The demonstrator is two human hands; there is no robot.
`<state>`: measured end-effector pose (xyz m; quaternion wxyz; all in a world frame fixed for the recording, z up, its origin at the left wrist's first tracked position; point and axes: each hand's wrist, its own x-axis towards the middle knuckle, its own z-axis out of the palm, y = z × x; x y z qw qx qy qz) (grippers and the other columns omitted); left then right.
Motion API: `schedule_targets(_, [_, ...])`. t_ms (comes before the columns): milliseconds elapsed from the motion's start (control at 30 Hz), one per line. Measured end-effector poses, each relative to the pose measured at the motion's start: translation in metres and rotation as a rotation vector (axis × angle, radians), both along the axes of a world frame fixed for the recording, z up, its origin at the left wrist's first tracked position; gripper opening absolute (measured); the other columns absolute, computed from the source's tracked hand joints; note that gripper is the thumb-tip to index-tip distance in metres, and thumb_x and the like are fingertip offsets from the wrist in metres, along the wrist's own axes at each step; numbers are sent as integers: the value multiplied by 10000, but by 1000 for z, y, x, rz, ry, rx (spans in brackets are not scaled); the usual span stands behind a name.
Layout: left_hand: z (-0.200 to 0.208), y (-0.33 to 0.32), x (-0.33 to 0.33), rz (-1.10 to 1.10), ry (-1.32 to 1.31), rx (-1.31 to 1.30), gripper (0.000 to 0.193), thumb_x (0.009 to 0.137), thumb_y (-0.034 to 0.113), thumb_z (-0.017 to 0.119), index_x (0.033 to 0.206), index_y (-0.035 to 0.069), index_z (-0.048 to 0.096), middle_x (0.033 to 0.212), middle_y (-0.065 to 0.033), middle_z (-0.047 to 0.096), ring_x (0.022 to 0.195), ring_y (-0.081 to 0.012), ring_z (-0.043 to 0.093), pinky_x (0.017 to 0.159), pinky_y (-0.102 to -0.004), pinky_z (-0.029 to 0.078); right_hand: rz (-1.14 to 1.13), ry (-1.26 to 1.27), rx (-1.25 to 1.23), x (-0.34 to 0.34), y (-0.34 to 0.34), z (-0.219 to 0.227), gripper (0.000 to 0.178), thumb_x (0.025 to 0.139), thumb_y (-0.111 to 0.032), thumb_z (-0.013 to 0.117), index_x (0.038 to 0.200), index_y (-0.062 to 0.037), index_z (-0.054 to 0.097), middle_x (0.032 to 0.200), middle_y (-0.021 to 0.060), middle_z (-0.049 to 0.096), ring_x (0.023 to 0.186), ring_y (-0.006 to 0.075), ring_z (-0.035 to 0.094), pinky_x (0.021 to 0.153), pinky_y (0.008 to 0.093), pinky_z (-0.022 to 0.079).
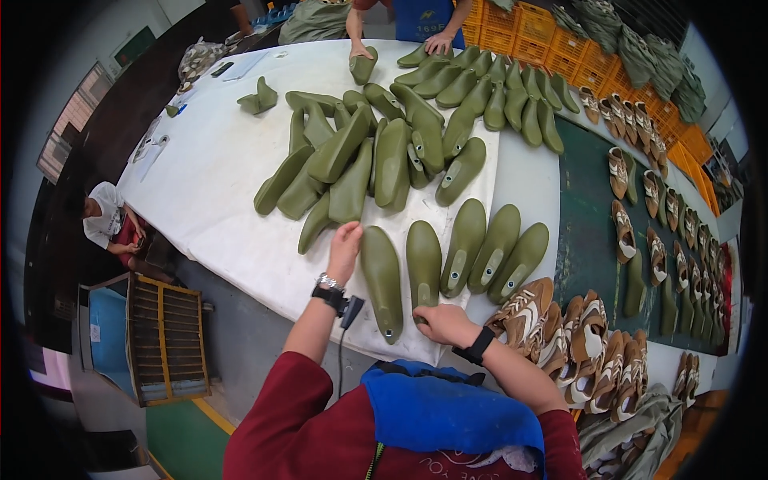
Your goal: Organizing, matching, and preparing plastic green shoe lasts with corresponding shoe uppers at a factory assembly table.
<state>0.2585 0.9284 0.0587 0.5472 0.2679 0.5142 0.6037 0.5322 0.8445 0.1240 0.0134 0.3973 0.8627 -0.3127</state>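
Observation:
Green shoe lasts lie all over the white-covered table. My left hand, its fingers curled together, is at the lower end of a green last at the pile's near edge. Just right of that hand, a long last lies by itself. My right hand grips the near, narrow end of another last, which points away from me. To its right, several lasts lie side by side in a slanted row.
Brown-and-white shoes crowd the right, beside a green conveyor belt carrying shoes and lasts. Across the table a co-worker's hand holds a last near neat rows of lasts. A wheeled cart stands at left; a person sits beyond.

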Motion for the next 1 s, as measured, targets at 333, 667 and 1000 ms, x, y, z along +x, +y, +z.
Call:
schedule_targets(333, [4, 62, 3, 175, 1484, -173, 822, 607, 184, 753, 1318, 102, 348, 1412, -197, 247, 1255, -410, 281, 1007, -472, 332, -107, 115, -6, 40, -4, 27, 255, 805, -231, 580, 1019, -93, 594, 753, 154, 642, 743, 345, 621, 652, 446, 485])
schedule_targets(667, [76, 3, -40, -11, 325, -299, 638, 756, 265, 691, 1268, 27, 393, 1098, -103, 571, 988, -239, 569, 844, -409, 483, -305, 624, -586, 32, 44, 9, 315, 846, -215, 607, 1095, -23, 581, 712, 41, 619, 617, 102, 580, 587, 241, 475])
schedule_targets(1000, [109, -97, 65, -360, -641, -197, 718, 779, 274, 651, 1378, 133, 281, 1355, -113, 369, 1200, -302, 435, 967, -509, 408, -489, 891, -1149, -21, 65, 33, 688, 901, -437, 522, 1391, -31, 262, 1227, 103, 512, 1094, 195, 518, 942, 337, 421])
